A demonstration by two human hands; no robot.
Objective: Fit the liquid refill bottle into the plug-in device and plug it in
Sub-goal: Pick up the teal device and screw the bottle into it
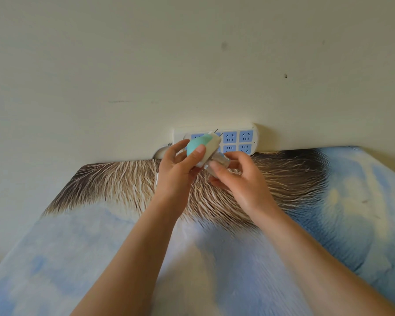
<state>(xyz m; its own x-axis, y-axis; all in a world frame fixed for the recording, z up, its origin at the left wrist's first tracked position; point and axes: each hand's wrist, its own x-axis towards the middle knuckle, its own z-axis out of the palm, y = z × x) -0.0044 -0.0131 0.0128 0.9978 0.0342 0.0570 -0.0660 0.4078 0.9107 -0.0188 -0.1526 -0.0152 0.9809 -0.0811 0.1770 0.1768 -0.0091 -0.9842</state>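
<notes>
My left hand (177, 166) grips the plug-in device (205, 145), a white body with a teal rounded front, tilted so its two metal prongs point up and away toward the wall. My right hand (237, 179) pinches the clear liquid refill bottle (218, 160), which sits at the underside of the device. Whether the bottle is fully seated I cannot tell. Both are held just in front of the white power strip (254, 137) with blue sockets, which lies along the base of the wall.
A cream wall (192, 65) rises behind the strip. Below is a bed covered by a blue and brown printed sheet (328, 201). A white cord (157, 179) runs down from the strip's left end.
</notes>
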